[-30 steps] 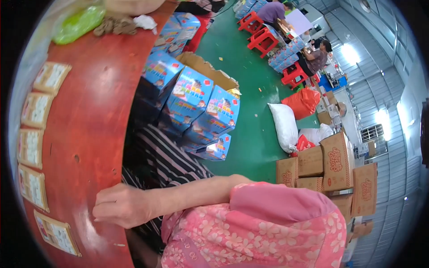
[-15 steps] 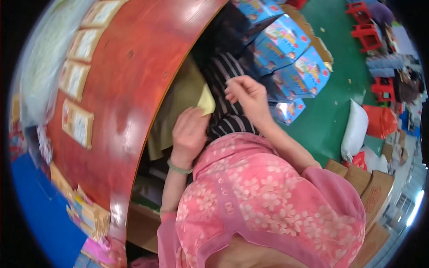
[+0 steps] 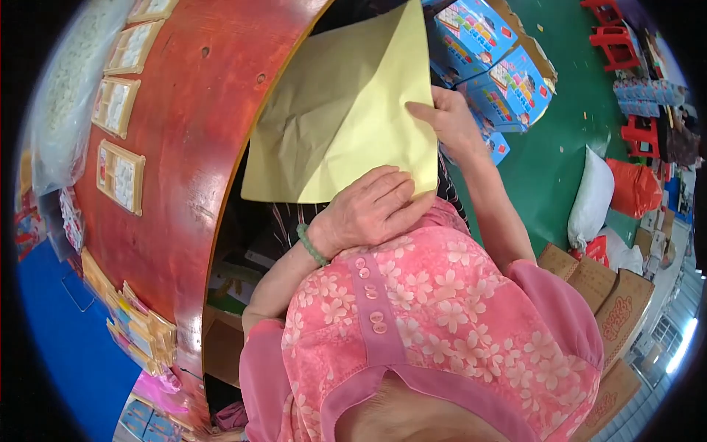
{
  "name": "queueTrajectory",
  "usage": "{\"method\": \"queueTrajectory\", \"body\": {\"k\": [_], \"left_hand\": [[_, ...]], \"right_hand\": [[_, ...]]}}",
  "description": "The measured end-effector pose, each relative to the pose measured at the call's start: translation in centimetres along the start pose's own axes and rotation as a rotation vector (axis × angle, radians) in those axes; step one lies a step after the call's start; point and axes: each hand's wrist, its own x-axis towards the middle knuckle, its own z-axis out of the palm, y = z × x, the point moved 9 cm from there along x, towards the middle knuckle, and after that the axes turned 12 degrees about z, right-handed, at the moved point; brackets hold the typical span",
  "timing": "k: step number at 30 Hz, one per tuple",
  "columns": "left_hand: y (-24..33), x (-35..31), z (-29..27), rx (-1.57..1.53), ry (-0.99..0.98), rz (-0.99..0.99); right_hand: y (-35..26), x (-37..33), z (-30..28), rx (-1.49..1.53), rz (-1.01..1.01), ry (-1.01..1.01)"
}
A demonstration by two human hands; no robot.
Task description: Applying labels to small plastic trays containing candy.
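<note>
A large, creased yellow sheet of paper point(image 3: 346, 118) spreads above my lap, beside the red tabletop's edge. At its near right corner lies my left hand point(image 3: 372, 206), fingers curled over the paper and pinching it; a green bead bracelet circles that wrist. My right hand point(image 3: 456, 125) grips the sheet's right edge, thumb on top and the other fingers hidden behind. The sheet covers most of my striped trousers.
On the red table point(image 3: 191, 155) to the left stand several small wooden trays point(image 3: 120, 177) with white pieces. Blue printed boxes point(image 3: 508, 85) sit ahead to the right. Further right are a white sack point(image 3: 591, 195), red stools point(image 3: 613, 48) and brown cartons point(image 3: 622, 309).
The yellow paper has come up from beside the table and now lies open over my lap. My left hand has moved right; my right hand, empty before, now holds the paper's edge.
</note>
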Motion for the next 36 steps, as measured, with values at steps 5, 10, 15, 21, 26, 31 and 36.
{"method": "queueTrajectory", "body": {"k": [5,10,15,21,26,31,36], "left_hand": [[-2.3,-1.1,0.2,-0.115,0.162,-0.196],[-3.9,-1.2,0.9,-0.203,0.22,-0.377],[-5.1,-5.9,1.4,-0.381,0.341,-0.588],[-6.5,-19.7,1.2,-0.796,0.869,-1.296],[-4.3,-21.6,1.1,-0.95,0.95,-1.398],[-2.2,-22.8,1.0,-1.103,1.048,-1.42],[-0.4,-22.5,0.0,-1.132,1.146,-1.49]], "right_hand": [[-4.3,-4.3,-3.7,-0.042,-0.153,0.264],[-7.2,-5.9,-3.1,-0.069,-0.258,0.335],[-7.2,-2.4,2.2,-0.439,-0.237,0.227],[-5.9,0.9,8.1,-0.21,-0.225,-0.118],[-4.7,2.2,9.4,-0.389,-0.469,0.023],[-4.9,2.0,13.8,-0.598,-0.535,-0.059],[-4.4,2.9,18.2,-0.25,-0.463,-0.466]]}}
